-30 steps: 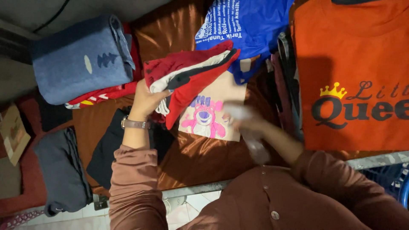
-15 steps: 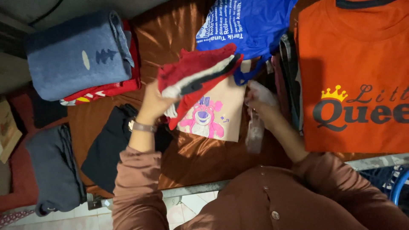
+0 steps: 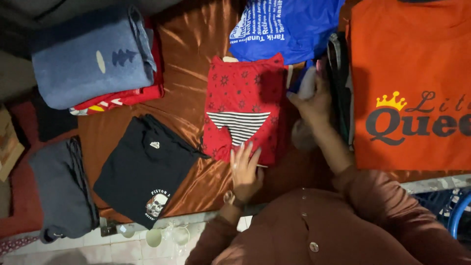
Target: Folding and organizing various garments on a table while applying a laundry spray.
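The red garment (image 3: 244, 105) with the striped panel, which half a second ago hung bunched in the raised left hand above a cream piece with a pink cartoon figure, now lies spread flat on the brown satin cloth (image 3: 186, 59), roughly midway between its left and right edges and towards its far edge; the cream piece no longer shows, so it is either covered or gone, and the view does not settle which. That suggests the laying-out is done and smoothing is under way. The left hand (image 3: 245, 172) rests open, fingers spread, palm down on the garment's near hem, pressing rather than gripping. The right hand (image 3: 314, 100) sits just beside the garment's right edge, curled around a pale blue-and-white bundle (image 3: 306, 83); whether it truly clasps it or only rests on it cannot be told. A black folded shirt (image 3: 147, 169) lies near the cloth's near edge to the left, a stack topped by a blue-grey shirt (image 3: 91, 54) at the far left corner, and an orange shirt (image 3: 412, 83) at the right.
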